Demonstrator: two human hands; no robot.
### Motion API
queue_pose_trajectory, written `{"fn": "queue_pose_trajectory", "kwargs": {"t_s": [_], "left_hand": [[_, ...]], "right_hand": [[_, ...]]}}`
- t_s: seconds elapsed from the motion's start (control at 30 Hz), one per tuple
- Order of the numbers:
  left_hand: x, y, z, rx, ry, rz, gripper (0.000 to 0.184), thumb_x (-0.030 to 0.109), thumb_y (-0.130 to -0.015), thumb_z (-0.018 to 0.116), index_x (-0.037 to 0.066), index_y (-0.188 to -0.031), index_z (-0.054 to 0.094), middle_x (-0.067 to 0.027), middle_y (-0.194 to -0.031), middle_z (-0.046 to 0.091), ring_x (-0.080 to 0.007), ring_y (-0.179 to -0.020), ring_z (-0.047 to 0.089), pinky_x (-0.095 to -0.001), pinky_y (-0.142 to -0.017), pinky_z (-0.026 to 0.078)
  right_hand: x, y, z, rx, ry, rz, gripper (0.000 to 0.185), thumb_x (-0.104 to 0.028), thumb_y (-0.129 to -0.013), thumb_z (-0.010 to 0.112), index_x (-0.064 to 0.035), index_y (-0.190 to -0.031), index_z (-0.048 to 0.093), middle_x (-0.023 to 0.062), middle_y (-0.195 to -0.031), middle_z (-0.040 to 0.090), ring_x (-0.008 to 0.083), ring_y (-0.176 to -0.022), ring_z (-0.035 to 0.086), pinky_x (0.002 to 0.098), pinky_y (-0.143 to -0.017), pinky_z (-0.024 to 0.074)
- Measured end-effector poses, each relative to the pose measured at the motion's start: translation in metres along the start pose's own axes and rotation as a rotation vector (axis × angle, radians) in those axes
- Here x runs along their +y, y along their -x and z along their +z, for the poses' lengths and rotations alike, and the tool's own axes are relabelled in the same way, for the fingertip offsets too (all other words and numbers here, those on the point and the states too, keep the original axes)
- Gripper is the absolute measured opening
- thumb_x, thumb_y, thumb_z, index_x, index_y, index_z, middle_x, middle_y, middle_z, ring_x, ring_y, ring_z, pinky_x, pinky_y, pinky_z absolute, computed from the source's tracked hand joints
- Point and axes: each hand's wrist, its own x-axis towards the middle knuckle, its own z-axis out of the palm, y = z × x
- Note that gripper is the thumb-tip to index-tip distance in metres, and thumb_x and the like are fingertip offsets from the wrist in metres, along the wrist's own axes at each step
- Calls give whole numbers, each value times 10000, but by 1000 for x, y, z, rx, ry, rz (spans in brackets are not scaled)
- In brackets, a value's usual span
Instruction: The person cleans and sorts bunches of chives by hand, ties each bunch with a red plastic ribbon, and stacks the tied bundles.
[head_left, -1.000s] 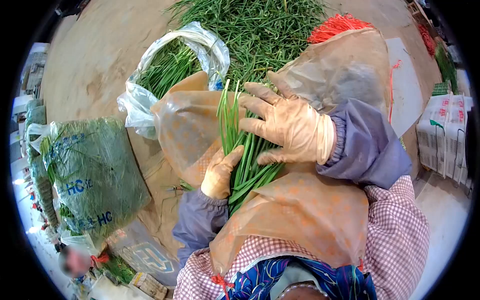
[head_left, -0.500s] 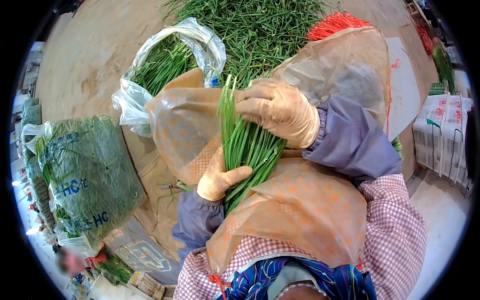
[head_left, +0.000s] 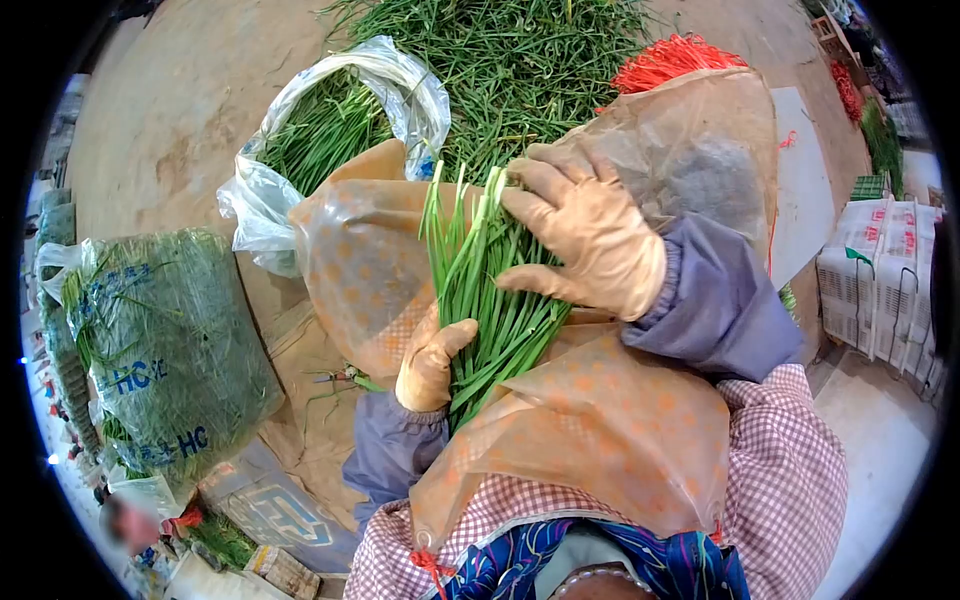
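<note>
A loose bunch of chives [head_left: 500,300], pale cut ends upward, lies slanted across my lap. From the lower left my left hand [head_left: 430,365], in a tan glove, grips it with the thumb over the front and the fingers hidden behind. My right hand [head_left: 595,235], gloved alike, is spread at the bunch's upper right side. Its fingertips touch or nearly touch the stalks by the pale ends, and the thumb is held apart lower down. A translucent orange-dotted apron [head_left: 600,420] lies below and behind the bunch.
Beyond my knees spreads a heap of greens [head_left: 520,70]. A clear plastic bag [head_left: 415,95] holding chives stands left of it, red ties [head_left: 680,62] right of it. A large wrapped bale [head_left: 180,350] sits at left, white crates [head_left: 880,280] at right.
My right hand has opened from its curl over the top of the bunch and moved slightly right, fingers spread. The upper stalks fan out more. My left hand keeps its hold.
</note>
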Motion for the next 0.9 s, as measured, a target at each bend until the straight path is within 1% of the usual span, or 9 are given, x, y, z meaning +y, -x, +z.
{"fn": "queue_pose_trajectory", "kwargs": {"t_s": [0.07,0.2,0.33,0.43,0.57,0.6,0.7,0.8,0.9], "left_hand": [[-5,1,-5,11,-25,50,527,80,-869,506,-15,-1381,425,-133,-1249,591,-220,-1093,599,-331,-949,483],[-13,3,-8,64,-121,121,487,56,-882,476,-16,-1363,443,-128,-1235,598,-216,-1071,608,-320,-934,488],[-13,4,-7,85,-72,92,473,42,-884,458,-27,-1352,445,-144,-1225,601,-230,-1049,622,-334,-934,497],[-10,5,3,106,-47,97,486,82,-886,470,-40,-1355,430,-160,-1221,602,-249,-1045,628,-349,-935,501],[-8,7,-4,67,-89,91,514,139,-892,481,-52,-1363,409,-175,-1239,589,-268,-1063,623,-366,-947,498],[-9,7,-7,49,-79,92,511,133,-894,480,-49,-1366,409,-171,-1244,587,-262,-1071,617,-365,-954,491],[-9,7,-9,37,-97,78,508,110,-895,490,-39,-1375,412,-158,-1254,586,-244,-1090,600,-359,-973,470],[-8,6,0,58,-262,82,520,78,-884,524,-25,-1383,420,-142,-1251,592,-224,-1101,585,-348,-984,451],[-11,3,-3,4,-418,123,543,55,-870,560,-15,-1391,422,-132,-1259,589,-217,-1115,572,-343,-989,442]], "right_hand": [[-9,-6,12,30,30,40,584,-455,-773,708,-59,-1181,579,138,-1146,590,331,-1169,510,518,-1038,319],[-9,-15,16,-118,-2,50,489,-328,-754,741,-113,-1167,590,82,-1055,617,323,-1062,540,510,-1005,343],[3,-12,5,-100,-159,56,518,-343,-731,760,-129,-1175,602,80,-1005,647,320,-1061,557,517,-1024,332],[-5,-7,14,-147,-36,17,477,-385,-813,692,-180,-1231,589,62,-1107,654,320,-1141,555,592,-1070,281],[-3,-5,35,146,8,-47,385,-276,-792,689,-192,-1160,613,31,-955,685,322,-1015,629,618,-1036,328],[-5,-6,39,233,42,-73,344,-207,-790,669,-185,-1129,614,33,-885,684,312,-951,648,617,-1022,347],[-5,-7,33,261,149,-111,228,-169,-775,730,-144,-979,631,29,-778,664,303,-855,651,497,-930,462],[0,-8,37,319,-284,104,152,-122,-841,698,-90,-977,640,48,-744,647,237,-730,654,367,-734,527],[7,-10,36,325,-675,431,109,-113,-912,650,-27,-979,642,35,-717,630,139,-669,630,289,-588,494]]}}
